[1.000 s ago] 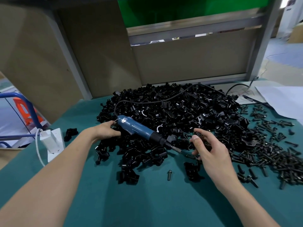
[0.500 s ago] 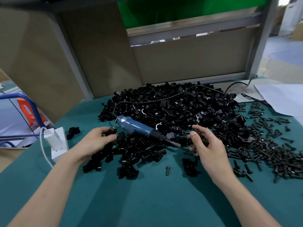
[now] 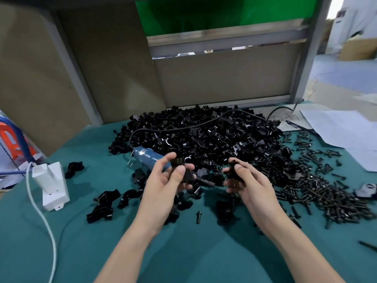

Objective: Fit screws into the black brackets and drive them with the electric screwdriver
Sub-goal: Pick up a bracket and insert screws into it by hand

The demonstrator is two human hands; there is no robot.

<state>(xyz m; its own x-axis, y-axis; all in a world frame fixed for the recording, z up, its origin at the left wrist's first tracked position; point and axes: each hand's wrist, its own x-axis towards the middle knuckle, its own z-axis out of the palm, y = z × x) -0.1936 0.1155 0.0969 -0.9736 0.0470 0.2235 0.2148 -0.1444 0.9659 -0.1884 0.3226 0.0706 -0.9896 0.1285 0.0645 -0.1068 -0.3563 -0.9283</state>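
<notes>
A bracket (image 3: 178, 161) is pinched in the left hand (image 3: 161, 190), a black part (image 3: 232, 172) in the right hand (image 3: 253, 190), presumably for fitting.

Teal table (image 3: 183, 252), tan partition panels (image 3: 224, 74), green screen (image 3: 204, 13) behind

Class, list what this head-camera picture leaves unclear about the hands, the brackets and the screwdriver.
1. Head view: front half of the electric screwdriver, hidden behind the left hand and its bracket.
2. Head view: the dark piece pinched by the right hand; blurred, bracket or screw unclear.
3. Head view: whether the bracket holds a screw; thumb covers it.
</notes>
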